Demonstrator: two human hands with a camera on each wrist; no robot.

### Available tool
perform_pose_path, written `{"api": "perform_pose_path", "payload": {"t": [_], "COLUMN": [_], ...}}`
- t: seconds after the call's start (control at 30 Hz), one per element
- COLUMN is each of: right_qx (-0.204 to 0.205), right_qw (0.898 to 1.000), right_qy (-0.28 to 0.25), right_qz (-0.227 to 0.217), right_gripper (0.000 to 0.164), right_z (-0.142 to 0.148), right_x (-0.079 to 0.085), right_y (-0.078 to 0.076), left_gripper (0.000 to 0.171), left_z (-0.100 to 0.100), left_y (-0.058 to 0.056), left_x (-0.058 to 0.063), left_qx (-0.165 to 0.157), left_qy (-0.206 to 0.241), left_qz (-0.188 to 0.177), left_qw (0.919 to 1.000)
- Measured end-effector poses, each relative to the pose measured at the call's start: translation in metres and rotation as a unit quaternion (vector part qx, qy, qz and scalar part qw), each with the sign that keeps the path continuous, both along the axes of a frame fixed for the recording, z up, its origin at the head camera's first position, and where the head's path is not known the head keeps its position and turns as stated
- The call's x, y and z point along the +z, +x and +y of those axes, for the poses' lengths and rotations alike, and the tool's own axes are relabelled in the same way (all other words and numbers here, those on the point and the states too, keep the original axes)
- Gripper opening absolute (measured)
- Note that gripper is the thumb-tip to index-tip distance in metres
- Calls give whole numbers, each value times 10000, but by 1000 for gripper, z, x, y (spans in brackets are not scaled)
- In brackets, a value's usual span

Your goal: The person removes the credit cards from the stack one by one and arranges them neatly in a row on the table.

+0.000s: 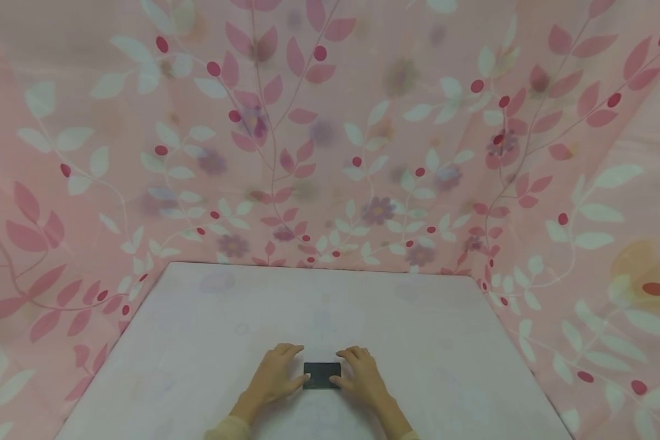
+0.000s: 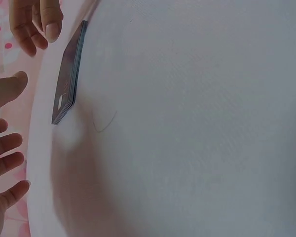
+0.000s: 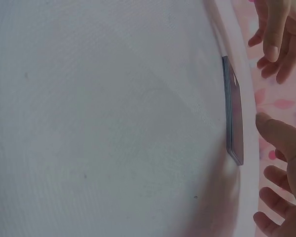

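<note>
A small stack of dark flat cards (image 1: 321,375) lies on the white table, with a small pale mark near its left end. Both wrist views show its layered edges, in the left wrist view the stack (image 2: 69,74) and in the right wrist view the same stack (image 3: 234,113). My left hand (image 1: 277,376) is at the stack's left end, thumb near its front corner and fingers spread beyond. On the opposite end my right hand (image 1: 363,376) mirrors it, fingers loosely bent. In the wrist views both hands hover apart from the cards, holding nothing.
The white table (image 1: 225,311) spreads around the hands. Pink floral curtains (image 1: 330,153) hang behind it and along both sides. A thin hair-like strand (image 2: 104,126) lies on the tabletop near the cards.
</note>
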State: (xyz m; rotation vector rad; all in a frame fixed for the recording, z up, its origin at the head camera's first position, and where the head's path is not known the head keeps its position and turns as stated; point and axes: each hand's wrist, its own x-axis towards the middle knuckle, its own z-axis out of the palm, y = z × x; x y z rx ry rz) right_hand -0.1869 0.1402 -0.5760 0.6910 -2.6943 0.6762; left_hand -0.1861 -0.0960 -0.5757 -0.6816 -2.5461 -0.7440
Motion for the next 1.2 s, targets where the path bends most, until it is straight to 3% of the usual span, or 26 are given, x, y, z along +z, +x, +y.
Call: {"api": "perform_pose_path", "payload": {"t": [0.27,0.47,0.7,0.93,1.2], "right_qx": [132,199,173,187,53], "right_qw": [9980,9964,9951,9949,9891], "right_qy": [162,362,329,128,49], "right_qz": [-593,-746,-918,-985,-1471], "right_gripper": [54,57,56,58,62], "right_z": [-2,-3,-4,-4,-4], "right_x": [-4,-8,-9,-10,-10], "right_y": [-2,-4,-5,-5,-10], "left_gripper": [64,66,65,59,55], "left_z": [7,12,15,15,17], "left_y": [-6,-10,-13,-14,-13], "left_x": [-6,-6,-12,-15,-13], "left_qx": [-263,-443,-438,-466,-430], "left_qy": [-351,-635,-759,-618,-571], "left_qz": [-514,-816,-1404,-1247,-1447], "left_qw": [9977,9937,9862,9892,9869]}}
